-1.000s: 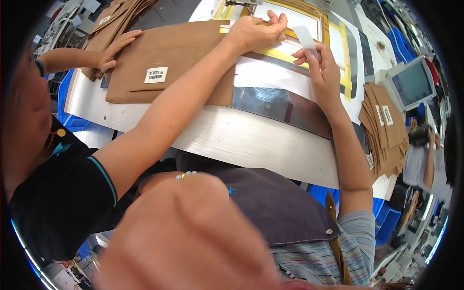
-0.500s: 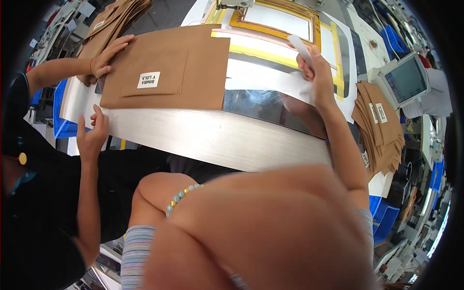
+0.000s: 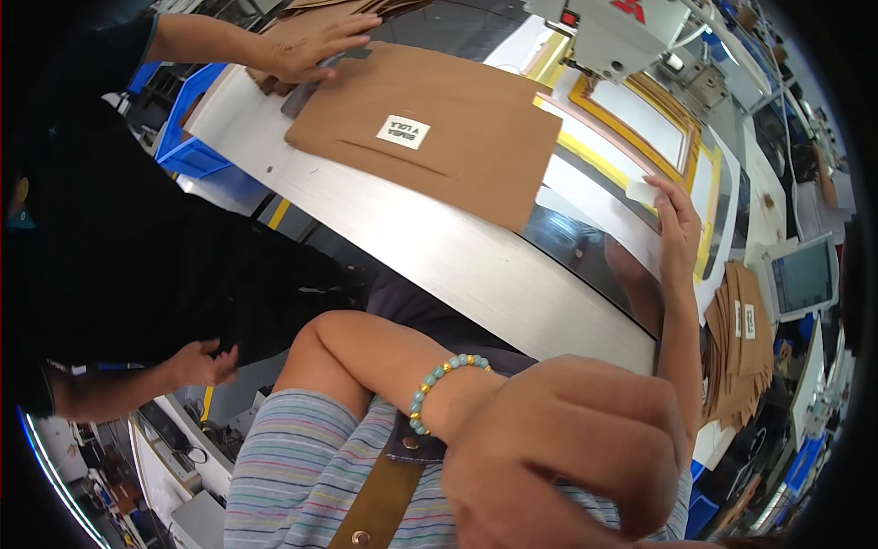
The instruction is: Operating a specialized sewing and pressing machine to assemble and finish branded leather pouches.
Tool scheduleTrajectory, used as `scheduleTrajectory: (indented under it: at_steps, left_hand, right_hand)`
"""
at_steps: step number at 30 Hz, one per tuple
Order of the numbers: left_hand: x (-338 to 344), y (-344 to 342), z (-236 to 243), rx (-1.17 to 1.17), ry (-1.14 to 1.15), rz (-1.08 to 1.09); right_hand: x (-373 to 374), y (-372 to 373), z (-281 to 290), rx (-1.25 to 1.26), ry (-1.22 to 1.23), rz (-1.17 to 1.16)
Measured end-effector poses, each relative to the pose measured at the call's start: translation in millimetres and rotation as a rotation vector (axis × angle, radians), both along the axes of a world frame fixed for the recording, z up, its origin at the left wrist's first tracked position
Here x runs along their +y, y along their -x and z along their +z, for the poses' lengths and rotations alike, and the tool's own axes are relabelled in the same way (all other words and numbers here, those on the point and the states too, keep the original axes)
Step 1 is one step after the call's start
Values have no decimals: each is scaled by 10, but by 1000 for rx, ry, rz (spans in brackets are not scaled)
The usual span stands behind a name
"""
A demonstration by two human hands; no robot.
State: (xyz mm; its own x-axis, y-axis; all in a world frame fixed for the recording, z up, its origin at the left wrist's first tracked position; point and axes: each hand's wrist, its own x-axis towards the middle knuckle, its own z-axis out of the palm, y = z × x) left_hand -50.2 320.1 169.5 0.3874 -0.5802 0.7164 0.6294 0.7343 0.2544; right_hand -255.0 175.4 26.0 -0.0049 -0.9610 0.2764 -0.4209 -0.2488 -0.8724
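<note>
My right hand (image 3: 677, 220) is over the far right of the work surface, fingers closed on a small white slip (image 3: 643, 191). Close to the camera, my left hand (image 3: 567, 448) is raised with its fingers curled in; anything inside them is hidden. A beaded bracelet (image 3: 439, 384) circles that wrist. To the left of my right hand lies a flat brown panel (image 3: 498, 119) with a pocket-like piece and a white label (image 3: 403, 132). A co-worker's hand (image 3: 311, 53) reaches over its far left corner, by a small dark grey piece (image 3: 346, 59).
A sewing machine head (image 3: 613, 37) stands over a yellow frame (image 3: 690, 137) at the back. Stacked brown pieces (image 3: 736, 348) hang at the right beside a screen (image 3: 805, 276). A blue bin (image 3: 187, 128) sits at the left. The co-worker's other hand (image 3: 206, 364) is low, off the table.
The view has turned, shifting the table. My left hand has moved lower right in the picture and shows curled fingers. The co-worker's nearer hand has dropped away from the table edge.
</note>
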Motion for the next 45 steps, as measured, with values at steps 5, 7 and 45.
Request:
scheduleTrajectory:
  at_steps: [5,7,45]
  left_hand:
    - [-351,-669,-561,-742,142,-253]
    - [-391,-767,-771,-884,-71,-188]
    - [-309,-5003,-5154,334,-1790,539]
  right_hand:
    - [-21,-23,24,59,130,75]
    - [-20,-53,42,86,181,62]
    - [8,-10,-72,840,240,162]
